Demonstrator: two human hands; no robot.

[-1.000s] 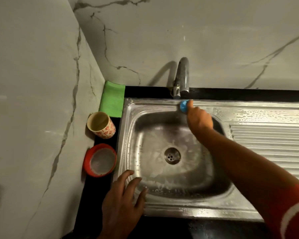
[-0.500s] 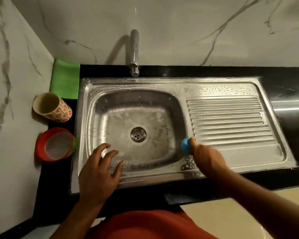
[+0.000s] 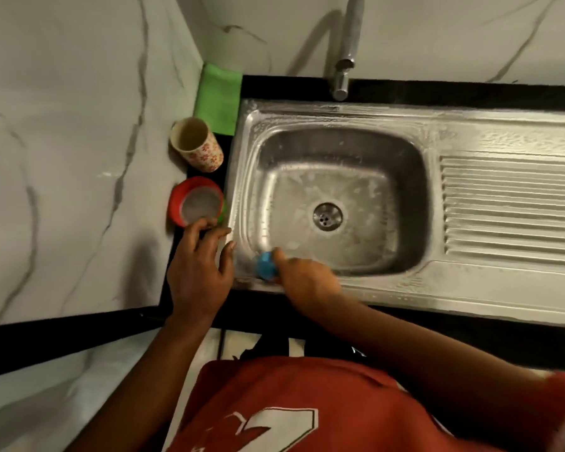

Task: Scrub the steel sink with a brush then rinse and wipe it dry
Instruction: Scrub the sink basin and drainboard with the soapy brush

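Brush (image 3: pixel 267 266): small, light, likely slick with suds; right hand (image 3: pixel 307 282) fingers curl round it.
Left hand (image 3: pixel 199 272): fingers spread on tabletop beside sink (image 3: pixel 405 291).

Left hand (image 3: pixel 200 272) flat, fingers spread. Right hand (image 3: pixel 307 282) curled in tight grip, forearm reaching across.
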